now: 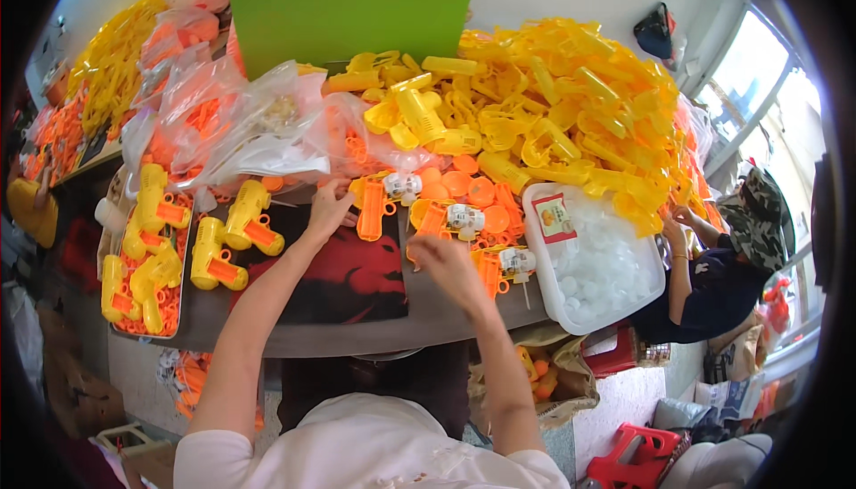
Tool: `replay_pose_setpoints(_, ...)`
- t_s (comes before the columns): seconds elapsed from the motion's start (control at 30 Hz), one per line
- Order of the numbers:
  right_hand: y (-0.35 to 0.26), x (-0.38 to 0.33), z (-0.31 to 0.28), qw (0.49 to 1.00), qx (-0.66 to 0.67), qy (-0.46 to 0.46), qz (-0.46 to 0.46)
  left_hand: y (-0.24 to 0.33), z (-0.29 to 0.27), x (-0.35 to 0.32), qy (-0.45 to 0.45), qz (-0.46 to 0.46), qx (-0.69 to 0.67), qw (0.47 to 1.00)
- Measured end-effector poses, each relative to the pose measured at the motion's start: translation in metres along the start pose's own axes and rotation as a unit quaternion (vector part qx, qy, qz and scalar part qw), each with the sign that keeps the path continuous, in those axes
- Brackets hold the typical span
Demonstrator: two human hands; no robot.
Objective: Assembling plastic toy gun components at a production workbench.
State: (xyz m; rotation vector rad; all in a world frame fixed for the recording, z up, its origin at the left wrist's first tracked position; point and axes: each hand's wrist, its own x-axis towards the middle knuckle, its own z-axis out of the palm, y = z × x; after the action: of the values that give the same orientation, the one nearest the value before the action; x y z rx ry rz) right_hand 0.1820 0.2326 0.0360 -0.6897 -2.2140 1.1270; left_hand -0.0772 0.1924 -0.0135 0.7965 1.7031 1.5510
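Observation:
My left hand (331, 210) is over the dark red and black mat (361, 279), fingers and thumb apart. Its fingertips come close to a yellow toy gun shell with an orange handle (370, 219) and a clear-and-white mechanism (403, 186); whether they touch it is unclear. My right hand (448, 271) hovers at the mat's right edge, fingers loosely bent and apart, with nothing visible in it. Beside it lie two more such pieces, with orange handles (432, 220) and white mechanisms (465, 219). Several closed yellow toy guns (252, 214) lie left of the mat.
Yellow plastic shells (571, 106) are heaped at the back right, behind orange round caps (481, 191). A white tub (580, 324) holds translucent pieces. At left stands a tray (181, 311) of toy guns; bags of orange parts (209, 119) lie behind. A co-worker (713, 284) sits at right.

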Motion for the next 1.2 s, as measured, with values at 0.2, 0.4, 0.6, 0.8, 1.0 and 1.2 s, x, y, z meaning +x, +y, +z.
replay_pose_setpoints(0.2,0.057,0.11,-0.072,0.899,-0.404,0.17,0.016,0.005,-0.017,-0.011,0.024,0.065,0.096,0.993)
replay_pose_setpoints(0.4,0.143,0.172,-0.114,0.704,-0.704,0.097,-0.003,0.021,-0.042,-0.058,-0.019,0.051,0.123,0.991)
replay_pose_setpoints(0.6,0.158,0.184,-0.126,0.69,-0.717,0.081,-0.059,0.035,-0.072,-0.121,-0.047,-0.019,0.112,0.992)
replay_pose_setpoints(0.8,0.136,0.199,-0.13,0.778,-0.603,0.166,-0.055,0.016,-0.093,-0.149,-0.058,-0.026,0.112,0.992)
replay_pose_setpoints(1.0,0.09,0.211,-0.172,0.921,0.167,0.331,0.125,0.028,-0.099,-0.157,-0.034,0.043,0.223,0.973)
replay_pose_setpoints(1.2,0.005,0.139,-0.102,0.93,0.348,0.105,0.058,0.108,-0.086,-0.15,0.125,0.466,0.438,0.758)
